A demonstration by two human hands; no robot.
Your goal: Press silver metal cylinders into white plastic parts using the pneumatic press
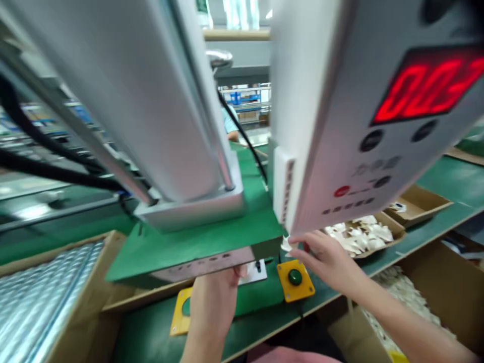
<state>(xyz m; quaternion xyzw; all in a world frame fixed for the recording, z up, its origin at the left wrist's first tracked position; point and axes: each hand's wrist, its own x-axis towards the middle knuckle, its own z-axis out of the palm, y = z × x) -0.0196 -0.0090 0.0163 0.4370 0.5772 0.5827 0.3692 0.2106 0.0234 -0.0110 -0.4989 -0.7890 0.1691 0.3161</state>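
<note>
My right hand pinches a small white part between thumb and forefinger, at the right edge of the press's green plate. Under the front of that plate reaches my left hand, next to a small white plate; its fingertips are mostly hidden, and I cannot see what they touch. A green push button on a yellow base sits below my right hand. Another yellow base is partly covered by my left wrist.
A large grey cylinder and a control box with a red display block much of the view. Open cartons hold white parts on the right and silvery tubes on the left. A lower carton stands by the table edge.
</note>
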